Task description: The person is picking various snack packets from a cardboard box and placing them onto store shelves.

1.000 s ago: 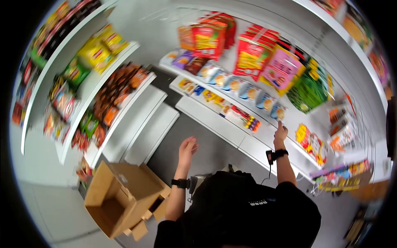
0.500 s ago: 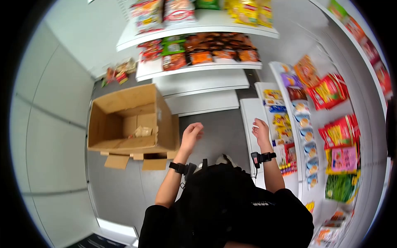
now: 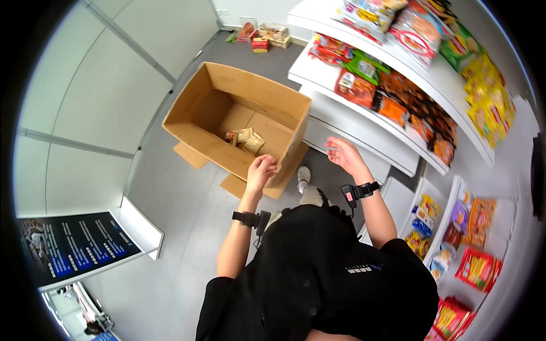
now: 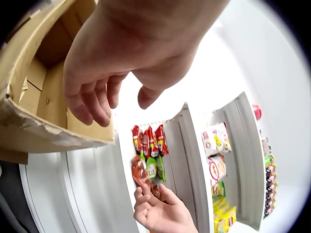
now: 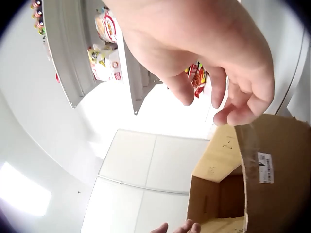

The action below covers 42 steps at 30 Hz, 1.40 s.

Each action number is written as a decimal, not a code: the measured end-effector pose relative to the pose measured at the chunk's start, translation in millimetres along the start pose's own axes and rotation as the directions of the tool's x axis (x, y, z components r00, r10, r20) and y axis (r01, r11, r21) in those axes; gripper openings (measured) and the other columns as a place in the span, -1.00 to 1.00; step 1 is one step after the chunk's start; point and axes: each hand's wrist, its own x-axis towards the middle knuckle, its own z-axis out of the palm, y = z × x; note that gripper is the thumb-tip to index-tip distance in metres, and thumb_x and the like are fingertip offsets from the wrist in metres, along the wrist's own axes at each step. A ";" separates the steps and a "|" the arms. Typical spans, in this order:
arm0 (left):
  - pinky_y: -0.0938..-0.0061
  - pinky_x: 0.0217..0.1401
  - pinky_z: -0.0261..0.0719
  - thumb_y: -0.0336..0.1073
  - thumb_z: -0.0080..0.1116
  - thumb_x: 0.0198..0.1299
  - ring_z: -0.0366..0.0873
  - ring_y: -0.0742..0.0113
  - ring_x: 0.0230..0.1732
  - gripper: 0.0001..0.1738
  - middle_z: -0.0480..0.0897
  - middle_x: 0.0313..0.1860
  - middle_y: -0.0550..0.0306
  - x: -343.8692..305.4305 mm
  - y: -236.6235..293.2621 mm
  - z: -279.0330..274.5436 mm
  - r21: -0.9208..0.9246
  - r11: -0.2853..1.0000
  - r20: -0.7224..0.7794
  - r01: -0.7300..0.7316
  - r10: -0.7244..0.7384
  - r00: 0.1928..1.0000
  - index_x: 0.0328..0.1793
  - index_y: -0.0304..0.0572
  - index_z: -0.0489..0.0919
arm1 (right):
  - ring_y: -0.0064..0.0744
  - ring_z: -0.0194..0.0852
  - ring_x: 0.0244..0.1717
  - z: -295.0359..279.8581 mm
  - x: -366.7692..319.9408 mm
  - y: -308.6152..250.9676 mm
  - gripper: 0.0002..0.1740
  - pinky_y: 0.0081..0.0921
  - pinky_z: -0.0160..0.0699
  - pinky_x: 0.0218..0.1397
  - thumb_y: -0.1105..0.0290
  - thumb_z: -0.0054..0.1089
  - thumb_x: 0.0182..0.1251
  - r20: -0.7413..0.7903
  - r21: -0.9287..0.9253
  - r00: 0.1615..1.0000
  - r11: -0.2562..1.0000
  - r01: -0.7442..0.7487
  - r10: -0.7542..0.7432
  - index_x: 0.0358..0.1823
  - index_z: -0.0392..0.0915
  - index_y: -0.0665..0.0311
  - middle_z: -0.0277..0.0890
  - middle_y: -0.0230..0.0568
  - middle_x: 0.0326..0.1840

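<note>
In the head view the left hand hangs over the near right rim of an open cardboard box, its fingers loosely bent around nothing. A little right of the box is the right hand, fingers relaxed and spread, also holding nothing. Several small beige and red packets lie on the bottom of the box. The left wrist view shows the left hand beside the box wall. Bent, relaxed fingers of the right hand appear near the box in the right wrist view.
White shelves with snack bags stand at the upper right, more shelving at the lower right. Small packages sit on the floor behind the box. A dark sign board is at the lower left.
The view has turned from the right-hand shelves toward the box. The right hand has left the shelf edge, and both hands are now near the box, still empty.
</note>
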 end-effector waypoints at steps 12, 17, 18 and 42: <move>0.42 -0.02 0.53 -0.11 0.03 0.30 0.53 0.38 -0.15 -0.59 0.57 -0.01 0.14 43.9 26.5 -45.8 -0.262 0.964 -0.433 0.047 -0.161 0.887 0.17 -0.18 0.43 | -0.35 0.46 -0.18 90.0 188.4 -67.2 -0.74 -0.33 0.57 -0.07 0.26 0.16 0.27 0.286 -0.066 0.881 0.926 -0.373 0.376 -0.15 0.44 0.27 0.39 -0.21 -0.14; 0.30 0.11 0.51 -0.11 0.02 0.30 0.51 0.09 0.03 -0.39 0.40 0.23 -0.01 46.6 20.4 -54.0 -0.308 0.951 -0.478 0.010 -0.164 0.863 0.37 -0.26 0.21 | -0.29 0.42 -0.11 131.0 220.7 -66.6 -0.76 -0.24 0.58 0.00 0.28 0.12 0.28 0.287 -0.110 0.834 0.881 -0.459 0.471 -0.16 0.43 0.29 0.34 -0.18 -0.11; 0.28 0.13 0.50 -0.11 0.01 0.30 0.49 0.04 0.06 -0.37 0.37 0.26 -0.02 47.4 19.7 -56.1 -0.318 0.948 -0.482 0.003 -0.164 0.861 0.40 -0.27 0.17 | -0.28 0.42 -0.11 137.7 224.3 -66.5 -0.75 -0.22 0.58 0.01 0.28 0.12 0.28 0.294 -0.122 0.827 0.877 -0.465 0.480 -0.15 0.42 0.30 0.34 -0.18 -0.11; 0.46 -0.18 0.66 -0.09 -0.07 0.33 0.66 0.18 -0.17 -0.16 0.38 0.32 -0.07 77.3 32.5 -158.1 -0.306 0.943 -0.315 0.127 -0.226 0.922 0.56 -0.06 -0.29 | 0.00 0.14 0.24 243.2 315.1 -21.6 -0.55 0.25 0.38 0.18 0.28 0.11 0.25 0.029 -0.197 0.837 0.824 -0.532 0.547 0.09 0.29 0.37 0.05 0.02 0.28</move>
